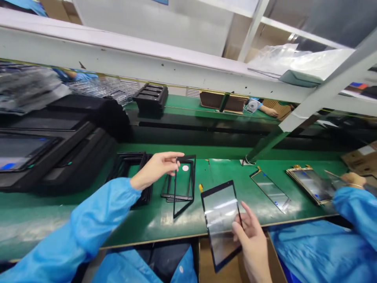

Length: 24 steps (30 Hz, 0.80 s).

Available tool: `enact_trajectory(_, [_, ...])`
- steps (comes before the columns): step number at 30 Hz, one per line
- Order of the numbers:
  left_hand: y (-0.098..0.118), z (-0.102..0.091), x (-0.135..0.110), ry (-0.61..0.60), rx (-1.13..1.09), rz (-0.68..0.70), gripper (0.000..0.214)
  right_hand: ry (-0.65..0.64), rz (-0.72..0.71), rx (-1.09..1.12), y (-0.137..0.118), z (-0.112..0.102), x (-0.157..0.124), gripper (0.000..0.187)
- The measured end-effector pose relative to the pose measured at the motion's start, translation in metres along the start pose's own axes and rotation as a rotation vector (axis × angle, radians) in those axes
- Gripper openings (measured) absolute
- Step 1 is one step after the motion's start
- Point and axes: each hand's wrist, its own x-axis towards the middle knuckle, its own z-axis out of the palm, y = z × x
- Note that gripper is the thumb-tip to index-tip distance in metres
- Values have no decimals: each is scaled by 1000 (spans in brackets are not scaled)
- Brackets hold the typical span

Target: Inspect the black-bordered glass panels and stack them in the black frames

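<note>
Head view: right hand (251, 239) grips a glossy transparent glass panel with black border (221, 220), tilted over the green workbench (147, 224) edge. Left hand (156, 169) pinches a thin black rectangular plastic frame (183, 184), upright, above a small stack of identical frames.

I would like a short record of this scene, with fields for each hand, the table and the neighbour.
left hand: pinches a thin black frame, held upright
right hand: holds a glass panel with a black border at the table's near edge
table: green table, with a stack of black frames and a loose panel lying flat
far left: black trays
neighbour: co-worker's hand in a blue sleeve beside a stack of panels, far right
</note>
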Motion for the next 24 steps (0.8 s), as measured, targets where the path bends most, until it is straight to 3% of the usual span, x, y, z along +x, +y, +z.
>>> enact_trajectory(4, [-2, 19, -48, 42, -147, 40, 54, -68, 89, 170, 8, 35, -12, 59])
enact_trajectory(8, [-5, 30, -72, 144, -232, 48, 44, -35, 148, 194, 7, 60, -25, 54])
enact_trajectory(15, [-8, 31, -87, 180, -237, 111, 33, -81, 186, 198, 3, 77, -31, 54])
enact_trajectory(24, [-12, 35, -93, 149, -307, 119, 31, -117, 99, 154, 12, 80, -33, 52])
